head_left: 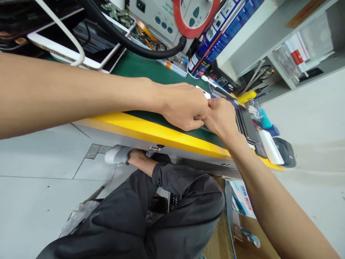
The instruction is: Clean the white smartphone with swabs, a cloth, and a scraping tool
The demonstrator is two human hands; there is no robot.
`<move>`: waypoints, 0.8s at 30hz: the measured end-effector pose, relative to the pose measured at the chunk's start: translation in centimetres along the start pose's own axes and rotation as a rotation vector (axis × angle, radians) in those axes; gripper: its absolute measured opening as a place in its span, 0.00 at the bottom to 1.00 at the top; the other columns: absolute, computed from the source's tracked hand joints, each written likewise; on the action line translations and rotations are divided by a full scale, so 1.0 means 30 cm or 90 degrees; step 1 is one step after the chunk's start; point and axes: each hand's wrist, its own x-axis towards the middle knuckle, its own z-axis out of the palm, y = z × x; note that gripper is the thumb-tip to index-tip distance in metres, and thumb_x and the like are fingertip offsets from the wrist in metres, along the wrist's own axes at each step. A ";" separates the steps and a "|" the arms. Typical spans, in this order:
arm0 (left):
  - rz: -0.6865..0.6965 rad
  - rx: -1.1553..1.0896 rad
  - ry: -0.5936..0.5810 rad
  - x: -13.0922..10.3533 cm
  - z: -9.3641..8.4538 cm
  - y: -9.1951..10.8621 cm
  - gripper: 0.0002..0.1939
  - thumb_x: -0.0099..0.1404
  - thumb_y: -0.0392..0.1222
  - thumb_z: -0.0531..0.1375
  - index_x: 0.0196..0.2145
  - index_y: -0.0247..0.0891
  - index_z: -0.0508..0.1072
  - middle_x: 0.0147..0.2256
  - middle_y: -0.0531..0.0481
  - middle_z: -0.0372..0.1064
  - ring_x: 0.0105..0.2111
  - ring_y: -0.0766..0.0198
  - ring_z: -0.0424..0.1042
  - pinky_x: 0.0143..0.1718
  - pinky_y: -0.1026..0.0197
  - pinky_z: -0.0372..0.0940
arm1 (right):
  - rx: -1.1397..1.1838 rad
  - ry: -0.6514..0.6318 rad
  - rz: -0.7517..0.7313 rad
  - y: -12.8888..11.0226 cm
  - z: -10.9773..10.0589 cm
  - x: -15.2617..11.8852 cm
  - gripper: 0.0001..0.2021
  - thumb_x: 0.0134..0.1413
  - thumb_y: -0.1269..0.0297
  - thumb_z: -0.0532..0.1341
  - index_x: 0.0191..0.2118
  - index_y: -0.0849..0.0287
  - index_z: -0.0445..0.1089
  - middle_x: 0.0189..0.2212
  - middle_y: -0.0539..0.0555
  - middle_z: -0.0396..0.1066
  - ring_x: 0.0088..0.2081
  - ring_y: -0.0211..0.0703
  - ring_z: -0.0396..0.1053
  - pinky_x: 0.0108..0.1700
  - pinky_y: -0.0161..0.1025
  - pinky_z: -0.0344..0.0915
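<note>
My left hand is closed, knuckles up, over the green mat near the bench's yellow front edge. My right hand meets it from the right, its fingers curled in and touching the left ones. Just beyond the hands, the corner of a flat white thing with small dark spots shows. The rest of it lies behind my fingers, so I cannot tell its kind or which hand grips it. A sliver of something grey shows under the hands.
A blue spray can and a grey instrument with a red ring stand behind. A thick black cable crosses over the white-framed trays at left. Dark flat devices lie at right. The yellow bench edge runs above my knees.
</note>
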 end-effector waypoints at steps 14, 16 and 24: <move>-0.028 0.064 -0.039 0.009 0.012 0.006 0.16 0.60 0.43 0.53 0.19 0.36 0.73 0.17 0.46 0.65 0.17 0.61 0.60 0.20 0.61 0.41 | -0.041 0.022 0.007 -0.014 0.008 0.026 0.24 0.62 0.55 0.48 0.15 0.55 0.53 0.16 0.55 0.59 0.24 0.43 0.61 0.28 0.41 0.49; -0.028 0.061 -0.033 0.010 0.014 0.005 0.16 0.59 0.43 0.53 0.18 0.36 0.71 0.15 0.47 0.63 0.16 0.62 0.59 0.19 0.61 0.41 | -0.055 0.029 0.009 -0.012 0.012 0.034 0.24 0.62 0.56 0.49 0.15 0.55 0.52 0.16 0.55 0.59 0.24 0.43 0.61 0.28 0.41 0.48; -0.030 0.065 -0.031 0.009 0.014 -0.004 0.17 0.60 0.45 0.53 0.19 0.35 0.74 0.16 0.47 0.64 0.15 0.63 0.58 0.18 0.62 0.41 | -0.071 0.040 0.038 -0.012 0.028 0.077 0.20 0.62 0.56 0.50 0.20 0.56 0.62 0.20 0.56 0.63 0.29 0.48 0.66 0.31 0.40 0.54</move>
